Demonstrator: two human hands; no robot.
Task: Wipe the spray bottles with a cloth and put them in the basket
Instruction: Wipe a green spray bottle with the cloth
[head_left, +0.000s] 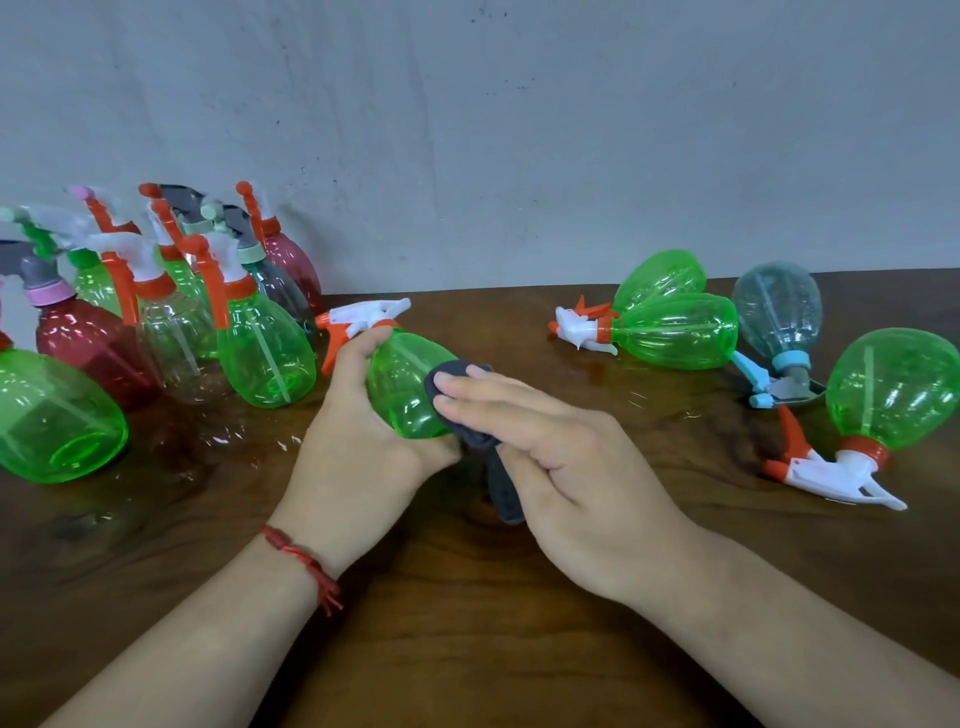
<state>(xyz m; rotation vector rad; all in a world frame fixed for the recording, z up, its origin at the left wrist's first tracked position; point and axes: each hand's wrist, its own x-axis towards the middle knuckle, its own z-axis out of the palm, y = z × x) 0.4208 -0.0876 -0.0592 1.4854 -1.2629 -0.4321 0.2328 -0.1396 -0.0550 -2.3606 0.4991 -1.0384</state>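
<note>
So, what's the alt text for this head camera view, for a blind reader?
A person's left hand grips a green spray bottle while the right hand presses a dark grey cloth against it, over a wooden table. Standing spray bottles cluster at left; toppled spray bottles lie at right.

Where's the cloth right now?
Head view, centre: the dark grey cloth is pressed by the right hand against the green bottle that the left hand grips.
</note>
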